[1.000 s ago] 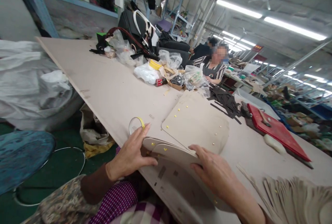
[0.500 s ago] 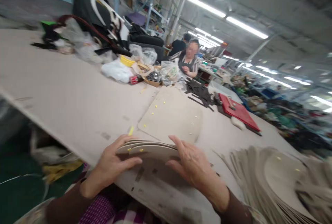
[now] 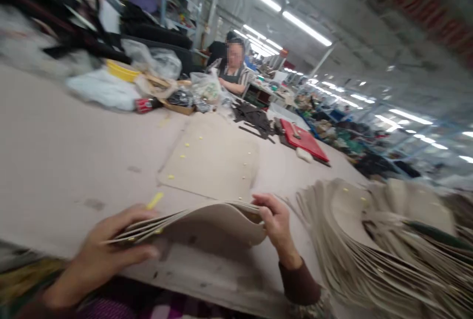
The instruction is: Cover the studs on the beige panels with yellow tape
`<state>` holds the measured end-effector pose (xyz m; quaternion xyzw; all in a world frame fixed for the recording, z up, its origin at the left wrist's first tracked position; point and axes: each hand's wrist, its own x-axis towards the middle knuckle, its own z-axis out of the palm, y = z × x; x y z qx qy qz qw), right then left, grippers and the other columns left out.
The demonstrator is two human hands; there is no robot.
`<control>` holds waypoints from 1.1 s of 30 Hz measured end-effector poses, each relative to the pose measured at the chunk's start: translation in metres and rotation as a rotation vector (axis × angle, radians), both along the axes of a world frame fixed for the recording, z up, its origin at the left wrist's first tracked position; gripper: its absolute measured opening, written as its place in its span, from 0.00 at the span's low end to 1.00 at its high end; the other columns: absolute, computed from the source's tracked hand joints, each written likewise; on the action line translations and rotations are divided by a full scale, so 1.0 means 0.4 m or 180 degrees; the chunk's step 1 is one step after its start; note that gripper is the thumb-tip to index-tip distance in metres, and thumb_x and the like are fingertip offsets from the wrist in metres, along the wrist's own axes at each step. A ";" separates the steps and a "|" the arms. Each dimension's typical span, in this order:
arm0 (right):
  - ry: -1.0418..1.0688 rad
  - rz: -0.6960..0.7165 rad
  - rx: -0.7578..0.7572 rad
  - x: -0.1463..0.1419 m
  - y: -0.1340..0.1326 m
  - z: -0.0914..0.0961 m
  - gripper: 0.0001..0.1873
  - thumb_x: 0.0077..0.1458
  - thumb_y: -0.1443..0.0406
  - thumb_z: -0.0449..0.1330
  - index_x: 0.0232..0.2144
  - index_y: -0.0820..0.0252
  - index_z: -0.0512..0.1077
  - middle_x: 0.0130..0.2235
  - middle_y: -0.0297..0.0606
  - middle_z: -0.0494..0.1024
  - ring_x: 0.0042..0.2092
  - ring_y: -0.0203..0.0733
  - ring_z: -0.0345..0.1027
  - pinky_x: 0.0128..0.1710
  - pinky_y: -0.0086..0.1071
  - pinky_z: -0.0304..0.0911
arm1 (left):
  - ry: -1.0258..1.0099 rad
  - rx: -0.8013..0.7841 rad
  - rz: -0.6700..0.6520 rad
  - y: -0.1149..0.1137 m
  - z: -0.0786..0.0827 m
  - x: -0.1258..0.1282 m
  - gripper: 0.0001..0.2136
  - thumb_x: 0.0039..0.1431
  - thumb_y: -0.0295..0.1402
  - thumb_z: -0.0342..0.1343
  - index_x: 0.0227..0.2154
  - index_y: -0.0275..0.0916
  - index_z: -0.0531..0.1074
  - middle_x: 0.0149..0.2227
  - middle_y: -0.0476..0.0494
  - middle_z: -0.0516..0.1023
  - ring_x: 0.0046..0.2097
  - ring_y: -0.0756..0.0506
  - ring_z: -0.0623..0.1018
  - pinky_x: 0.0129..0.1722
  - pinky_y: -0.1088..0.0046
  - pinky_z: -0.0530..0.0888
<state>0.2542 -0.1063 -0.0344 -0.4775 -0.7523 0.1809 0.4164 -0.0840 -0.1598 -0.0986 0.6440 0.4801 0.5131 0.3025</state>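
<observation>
Several beige, flexible fabric-like panels [image 3: 210,218] are held in a bowed stack just above the near edge of the table. My left hand [image 3: 111,250] grips the stack's left end, thumb below and fingers above. At the right end my right hand [image 3: 275,220] pinches the panels between thumb and fingers, where they curl. Small yellow marks show along the stack's left edge. Just beyond lies a flat beige panel [image 3: 212,159] with yellow marks on its left side and pale dots on its right. A yellow strip [image 3: 154,200] is beside my left fingers.
A big heap of folded beige panels [image 3: 351,230] takes up the table's right side. Farther back are dark fabric strips [image 3: 254,118], a red folder-like slab [image 3: 305,140] with a hammer [image 3: 295,130], and plastic bags [image 3: 207,87]. A person [image 3: 233,67] sits across the table.
The view has swung right. My hands have spread apart along the stack, which now bows more and curls at the right. My right fingers have closed on its end.
</observation>
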 end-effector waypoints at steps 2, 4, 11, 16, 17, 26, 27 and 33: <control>0.0154 0.0158 -0.0008 -0.001 0.004 -0.012 0.12 0.58 0.60 0.57 0.38 0.59 0.77 0.31 0.37 0.81 0.33 0.41 0.76 0.33 0.32 0.70 | 0.0018 -0.0189 -0.0151 -0.013 0.018 -0.025 0.19 0.47 0.48 0.69 0.36 0.40 0.78 0.35 0.46 0.80 0.36 0.42 0.79 0.33 0.69 0.76; -0.0194 0.0066 0.0196 0.004 0.011 -0.015 0.10 0.58 0.60 0.58 0.38 0.58 0.77 0.31 0.36 0.81 0.32 0.41 0.76 0.35 0.33 0.71 | -0.0103 -0.0300 -0.0165 -0.016 0.032 -0.035 0.16 0.48 0.44 0.69 0.35 0.39 0.78 0.35 0.45 0.79 0.36 0.43 0.78 0.34 0.70 0.74; -0.1012 0.0290 0.1064 0.019 0.002 0.007 0.16 0.61 0.56 0.59 0.46 0.59 0.71 0.44 0.45 0.78 0.45 0.49 0.74 0.43 0.41 0.72 | -0.0426 -0.0383 -0.0259 -0.017 0.033 -0.037 0.14 0.48 0.41 0.70 0.34 0.37 0.79 0.32 0.47 0.76 0.34 0.46 0.75 0.33 0.73 0.71; -0.1923 0.0764 0.1625 -0.033 -0.023 0.048 0.11 0.58 0.66 0.65 0.43 0.57 0.72 0.49 0.47 0.74 0.52 0.53 0.67 0.51 0.48 0.67 | -0.0366 -0.0347 -0.0292 -0.010 0.036 -0.037 0.11 0.51 0.37 0.68 0.33 0.36 0.79 0.30 0.49 0.75 0.32 0.48 0.74 0.31 0.75 0.69; -0.2040 0.0826 0.1613 -0.048 -0.028 0.053 0.10 0.58 0.69 0.64 0.43 0.57 0.72 0.48 0.46 0.75 0.52 0.53 0.67 0.52 0.48 0.66 | -0.0357 -0.0303 -0.0297 -0.009 0.037 -0.036 0.10 0.51 0.37 0.68 0.33 0.36 0.79 0.29 0.49 0.75 0.31 0.48 0.74 0.31 0.74 0.69; -0.1615 0.0750 0.1540 -0.127 -0.044 0.031 0.12 0.61 0.73 0.60 0.46 0.59 0.70 0.43 0.44 0.78 0.45 0.46 0.72 0.47 0.41 0.70 | -0.0325 -0.0329 -0.0298 -0.010 0.026 -0.040 0.15 0.51 0.45 0.68 0.33 0.37 0.80 0.29 0.48 0.75 0.32 0.47 0.74 0.32 0.73 0.70; -0.1569 0.0723 0.1521 -0.129 -0.044 0.030 0.12 0.61 0.73 0.59 0.46 0.58 0.70 0.43 0.44 0.78 0.45 0.45 0.73 0.47 0.41 0.70 | -0.0385 -0.0318 -0.0344 -0.010 0.026 -0.041 0.18 0.50 0.48 0.68 0.33 0.37 0.80 0.29 0.47 0.75 0.32 0.47 0.74 0.32 0.73 0.70; -0.1313 0.0798 0.1265 -0.130 -0.039 0.036 0.07 0.62 0.72 0.56 0.36 0.56 0.71 0.42 0.41 0.78 0.44 0.41 0.75 0.48 0.35 0.71 | -0.0562 -0.0219 -0.0460 -0.013 0.024 -0.044 0.36 0.55 0.66 0.47 0.37 0.34 0.78 0.33 0.40 0.78 0.36 0.41 0.76 0.36 0.68 0.71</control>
